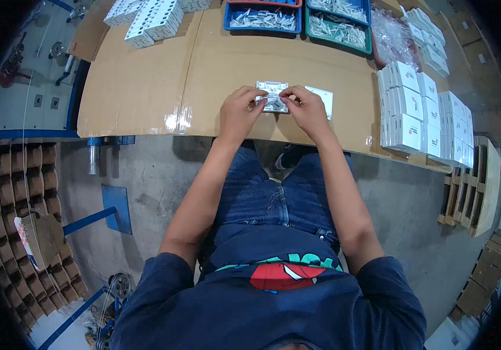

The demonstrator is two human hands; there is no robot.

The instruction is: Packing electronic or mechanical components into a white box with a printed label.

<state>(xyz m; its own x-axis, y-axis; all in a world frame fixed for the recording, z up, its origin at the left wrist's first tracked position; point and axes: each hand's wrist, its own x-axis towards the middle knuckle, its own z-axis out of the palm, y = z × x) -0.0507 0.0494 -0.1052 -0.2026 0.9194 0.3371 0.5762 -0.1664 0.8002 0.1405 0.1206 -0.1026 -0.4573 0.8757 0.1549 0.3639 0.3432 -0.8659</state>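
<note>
An open, shallow white case (pixel 272 87) with small parts inside lies on the cardboard-covered table in front of me. My left hand (pixel 240 114) is at its left side, thumb and forefinger pinched together over the case. From the right, my right hand (pixel 307 109) pinches in the same way, its fingertips close to the left ones. Something small and pale shows between the two hands, too small to make out. Just beyond my right hand lies a flat white panel (pixel 324 100), partly covered by that hand.
Blue bin (pixel 233 29) and green bin (pixel 355 46) at the back hold many small white pieces. Clear plastic bags (pixel 391 35) fill a container beside them. White boxes (pixel 408 108) are stacked at the right; more white cartons (pixel 154 23) stand at the back left.
</note>
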